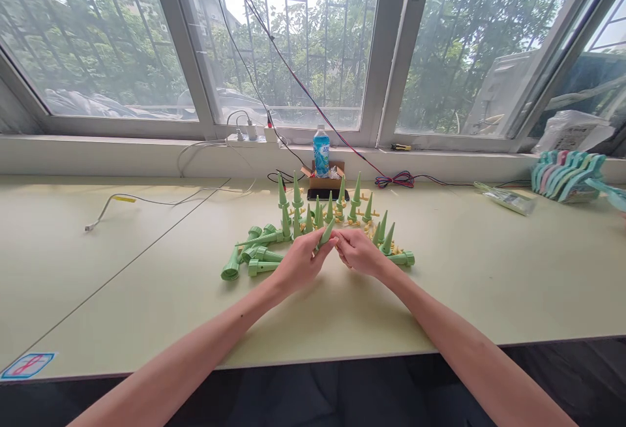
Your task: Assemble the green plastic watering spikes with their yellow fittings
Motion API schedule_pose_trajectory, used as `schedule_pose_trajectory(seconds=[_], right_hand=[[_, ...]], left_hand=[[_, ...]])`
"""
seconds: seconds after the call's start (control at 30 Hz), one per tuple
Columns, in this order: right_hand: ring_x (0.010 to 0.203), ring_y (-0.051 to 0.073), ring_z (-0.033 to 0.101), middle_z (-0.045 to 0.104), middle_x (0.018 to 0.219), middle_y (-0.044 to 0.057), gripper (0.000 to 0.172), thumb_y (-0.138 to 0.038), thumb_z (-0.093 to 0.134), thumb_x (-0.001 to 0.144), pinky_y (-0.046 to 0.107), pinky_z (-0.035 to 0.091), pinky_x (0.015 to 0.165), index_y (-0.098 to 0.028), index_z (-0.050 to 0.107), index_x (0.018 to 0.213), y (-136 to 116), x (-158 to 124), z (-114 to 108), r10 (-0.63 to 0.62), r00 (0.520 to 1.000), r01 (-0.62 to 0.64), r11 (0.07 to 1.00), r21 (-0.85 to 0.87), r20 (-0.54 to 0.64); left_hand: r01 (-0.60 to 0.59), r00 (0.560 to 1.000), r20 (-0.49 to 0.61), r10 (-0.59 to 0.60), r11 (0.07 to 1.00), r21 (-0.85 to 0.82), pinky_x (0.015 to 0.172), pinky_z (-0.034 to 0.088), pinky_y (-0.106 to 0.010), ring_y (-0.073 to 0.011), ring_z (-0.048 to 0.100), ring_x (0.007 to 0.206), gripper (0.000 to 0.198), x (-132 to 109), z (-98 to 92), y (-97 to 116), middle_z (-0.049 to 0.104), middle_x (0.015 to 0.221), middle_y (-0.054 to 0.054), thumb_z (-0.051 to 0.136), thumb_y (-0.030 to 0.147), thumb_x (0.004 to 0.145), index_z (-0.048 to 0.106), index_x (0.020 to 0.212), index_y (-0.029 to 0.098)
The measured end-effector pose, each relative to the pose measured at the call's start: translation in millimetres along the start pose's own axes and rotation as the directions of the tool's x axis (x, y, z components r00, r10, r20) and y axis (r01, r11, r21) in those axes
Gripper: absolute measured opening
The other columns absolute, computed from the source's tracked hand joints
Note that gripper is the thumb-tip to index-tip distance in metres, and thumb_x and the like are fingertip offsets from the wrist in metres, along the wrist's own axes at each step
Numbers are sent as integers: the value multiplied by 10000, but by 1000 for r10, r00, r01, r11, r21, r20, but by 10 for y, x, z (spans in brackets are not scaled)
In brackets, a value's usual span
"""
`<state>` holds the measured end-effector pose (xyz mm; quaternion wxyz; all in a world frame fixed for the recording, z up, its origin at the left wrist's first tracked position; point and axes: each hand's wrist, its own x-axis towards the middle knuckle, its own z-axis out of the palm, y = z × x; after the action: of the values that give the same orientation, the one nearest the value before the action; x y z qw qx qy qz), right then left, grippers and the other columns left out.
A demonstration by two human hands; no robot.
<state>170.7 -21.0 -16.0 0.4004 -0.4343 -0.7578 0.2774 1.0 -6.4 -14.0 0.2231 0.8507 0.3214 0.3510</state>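
Note:
My left hand (304, 261) is wrapped round a green cone-shaped spike (327, 234), its tip pointing up and to the right. Touching or nearly touching it, my right hand (359, 251) has its fingers pinched together near the spike's side; what they hold is hidden. Several green spikes stand upright behind my hands, one of them a tall spike (357, 189). Small yellow pieces (395, 246) lie among and beside them. Left of my hands, several green tubes with caps lie on their sides, including a capped tube (264, 267).
A blue bottle (321, 152) stands by a cardboard box (337, 176) behind the spikes, with a dark phone (317, 195) in front. Coiled cable (395, 180), a plastic packet (506, 200) and colourful hangers (567, 175) lie to the right. A white cable (147, 200) crosses the left side.

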Motion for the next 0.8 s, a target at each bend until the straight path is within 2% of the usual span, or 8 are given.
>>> schedule_pose_trajectory(seconds=[0.1,0.2,0.3,0.37,0.43,0.53,0.67,0.8], right_hand=[[381,79,382,385,410,-58,457,-390,313,977,224,318,477,-197,352,564,-13,1,-8,26,1000,-26,1000,7,-10],[365,84,395,382,357,-41,577,-486,292,978,231,354,487,-199,336,479,-18,2,-17,58,998,-59,997,41,18],[357,86,398,387,345,-36,617,-540,282,973,233,371,490,-199,340,462,9,8,-3,67,997,-69,994,80,27],[377,88,408,393,373,-40,599,-550,287,970,231,355,484,-197,360,492,37,15,23,44,999,-42,996,73,-20],[403,91,407,387,402,-42,581,-544,289,972,232,336,486,-196,379,515,58,21,53,-3,994,5,1000,17,-107],[457,99,428,453,463,-25,568,-516,267,986,239,347,530,-189,443,558,57,18,89,-80,980,67,995,-77,-180],[494,107,436,503,508,-11,559,-514,229,995,245,358,562,-193,459,599,18,-6,112,-121,968,99,989,-106,-221],[519,108,450,527,540,-12,524,-502,221,1001,239,362,573,-197,456,645,-1,-29,119,-152,967,137,987,-87,-203]], left_hand=[[-83,996,-22,85,994,73,567,359,-223,-99,425,586,293,-7,-8,-19,527,726,2,385,385,971,540,844,171],[-180,983,-16,184,973,143,585,364,-226,-103,433,622,250,-16,-26,-32,535,815,-20,385,352,977,556,928,176],[-184,982,-23,190,971,156,579,375,-228,-102,448,619,251,-20,-27,-31,544,846,-29,387,361,975,557,945,179],[-103,993,-38,108,990,95,560,386,-229,-97,463,583,290,-17,-12,-20,556,801,-21,399,401,964,549,866,173],[33,999,-25,-34,998,-51,517,396,-224,-91,490,528,342,-6,7,4,573,741,-11,415,459,945,523,800,169],[250,968,96,-231,914,-320,420,372,-212,-94,523,443,422,23,15,63,592,667,-11,433,548,908,491,746,162],[405,914,256,-314,726,-556,365,346,-217,-91,484,359,484,58,-19,141,579,581,-16,448,602,877,500,715,149],[449,894,316,-318,613,-650,370,346,-215,-82,468,353,505,64,-45,144,572,568,-16,468,612,865,516,700,137]])
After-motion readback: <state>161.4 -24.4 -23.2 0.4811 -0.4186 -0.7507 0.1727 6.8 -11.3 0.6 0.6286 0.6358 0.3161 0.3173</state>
